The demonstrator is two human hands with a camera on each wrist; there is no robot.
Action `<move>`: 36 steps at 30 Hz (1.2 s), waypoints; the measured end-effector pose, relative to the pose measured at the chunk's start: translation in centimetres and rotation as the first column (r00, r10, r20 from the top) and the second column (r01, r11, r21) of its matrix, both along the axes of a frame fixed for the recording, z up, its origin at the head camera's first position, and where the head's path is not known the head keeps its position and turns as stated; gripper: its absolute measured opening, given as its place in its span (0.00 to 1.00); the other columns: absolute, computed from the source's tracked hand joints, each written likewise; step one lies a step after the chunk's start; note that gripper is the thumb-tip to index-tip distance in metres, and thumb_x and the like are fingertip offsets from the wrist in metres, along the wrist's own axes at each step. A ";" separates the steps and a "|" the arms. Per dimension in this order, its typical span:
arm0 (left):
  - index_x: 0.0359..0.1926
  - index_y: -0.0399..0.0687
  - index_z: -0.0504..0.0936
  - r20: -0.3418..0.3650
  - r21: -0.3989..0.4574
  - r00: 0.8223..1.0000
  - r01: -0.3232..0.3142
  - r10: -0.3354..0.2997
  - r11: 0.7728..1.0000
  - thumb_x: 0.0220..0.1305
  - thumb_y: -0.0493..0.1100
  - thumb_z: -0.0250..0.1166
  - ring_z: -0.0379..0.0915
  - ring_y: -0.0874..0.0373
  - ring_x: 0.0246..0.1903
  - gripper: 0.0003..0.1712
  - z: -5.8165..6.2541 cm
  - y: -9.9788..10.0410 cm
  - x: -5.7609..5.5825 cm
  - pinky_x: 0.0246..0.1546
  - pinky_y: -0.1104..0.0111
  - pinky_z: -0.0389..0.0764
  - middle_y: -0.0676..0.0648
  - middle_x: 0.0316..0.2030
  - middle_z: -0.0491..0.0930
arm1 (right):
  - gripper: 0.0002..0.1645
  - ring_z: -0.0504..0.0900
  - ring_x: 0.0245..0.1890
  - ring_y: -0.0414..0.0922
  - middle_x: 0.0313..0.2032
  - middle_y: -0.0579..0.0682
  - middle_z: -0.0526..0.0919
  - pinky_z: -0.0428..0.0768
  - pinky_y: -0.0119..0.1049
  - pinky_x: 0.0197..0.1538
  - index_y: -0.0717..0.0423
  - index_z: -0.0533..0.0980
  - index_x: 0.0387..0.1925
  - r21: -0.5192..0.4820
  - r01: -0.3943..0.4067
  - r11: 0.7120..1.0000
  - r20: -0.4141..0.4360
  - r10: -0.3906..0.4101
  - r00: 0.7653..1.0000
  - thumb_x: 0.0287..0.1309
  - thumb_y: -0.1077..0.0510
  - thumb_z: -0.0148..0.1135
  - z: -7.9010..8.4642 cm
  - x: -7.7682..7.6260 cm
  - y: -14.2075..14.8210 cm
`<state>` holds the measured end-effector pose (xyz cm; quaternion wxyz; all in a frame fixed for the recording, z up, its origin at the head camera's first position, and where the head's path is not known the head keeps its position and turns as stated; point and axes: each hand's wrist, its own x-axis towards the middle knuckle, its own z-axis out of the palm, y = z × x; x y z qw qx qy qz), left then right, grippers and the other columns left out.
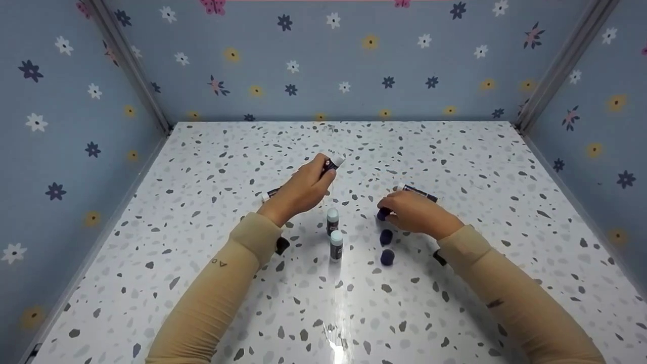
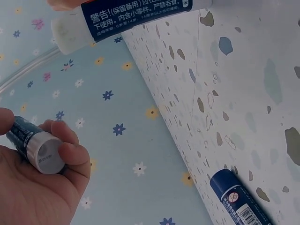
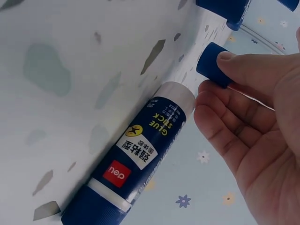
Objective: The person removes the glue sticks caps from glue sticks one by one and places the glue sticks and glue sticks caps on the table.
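Note:
My left hand (image 1: 303,189) grips a glue stick (image 2: 35,140) with a dark blue label, its pale end pointing outward, raised over the table. My right hand (image 1: 412,211) pinches a dark blue cap (image 3: 213,64) between thumb and fingers, low over the table. Two more blue caps stand in a row nearer the body, a middle cap (image 1: 386,236) and a near cap (image 1: 387,257). Left of them, two glue sticks stand upright with pale tops, one farther (image 1: 332,221) and one nearer (image 1: 336,246). Beside my right fingers lies a capped glue stick (image 3: 136,145).
Another glue stick (image 1: 273,192) lies partly hidden behind the left hand. A dark end (image 1: 282,245) shows by the left cuff, another dark piece (image 1: 440,258) by the right sleeve. The speckled table (image 1: 323,313) is bordered by flowered walls (image 1: 323,60).

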<state>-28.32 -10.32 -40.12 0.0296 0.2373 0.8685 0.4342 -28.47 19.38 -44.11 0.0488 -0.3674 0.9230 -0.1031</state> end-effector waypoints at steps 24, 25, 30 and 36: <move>0.62 0.37 0.78 -0.116 0.035 0.992 -0.041 0.045 0.999 0.84 0.47 0.59 0.80 0.51 0.43 0.19 -0.7 -0.1 -0.6 0.48 0.57 0.82 0.38 0.50 0.80 | 0.05 0.76 0.34 0.48 0.30 0.48 0.85 0.80 0.47 0.42 0.55 0.83 0.34 0.028 -0.049 0.998 -0.015 0.049 0.999 0.64 0.64 0.74 -0.1 0.3 0.1; 0.61 0.38 0.79 -0.116 0.038 0.992 -0.043 0.047 0.998 0.83 0.47 0.60 0.80 0.51 0.41 0.18 -0.7 -0.2 -0.6 0.46 0.59 0.82 0.39 0.49 0.82 | 0.05 0.77 0.34 0.48 0.30 0.48 0.85 0.81 0.47 0.43 0.55 0.83 0.34 0.028 -0.049 0.998 -0.013 0.049 0.999 0.64 0.64 0.74 -0.1 0.3 0.1; 0.60 0.41 0.83 -0.110 0.037 0.992 -0.060 0.064 0.997 0.81 0.47 0.65 0.84 0.52 0.38 0.17 -1.0 -0.4 -0.9 0.39 0.63 0.81 0.43 0.45 0.87 | 0.05 0.77 0.34 0.48 0.30 0.49 0.83 0.81 0.47 0.42 0.54 0.83 0.35 0.049 -0.018 0.999 0.002 0.018 1.000 0.64 0.63 0.74 0.0 0.3 0.0; 0.56 0.42 0.86 -0.085 0.042 0.994 -0.059 0.063 0.997 0.78 0.46 0.69 0.87 0.51 0.44 0.15 -1.5 -0.7 -1.2 0.45 0.61 0.87 0.42 0.47 0.87 | 0.04 0.78 0.37 0.48 0.34 0.51 0.83 0.83 0.48 0.46 0.54 0.85 0.40 0.097 0.045 0.994 0.040 -0.049 0.998 0.66 0.62 0.73 0.0 0.3 -0.2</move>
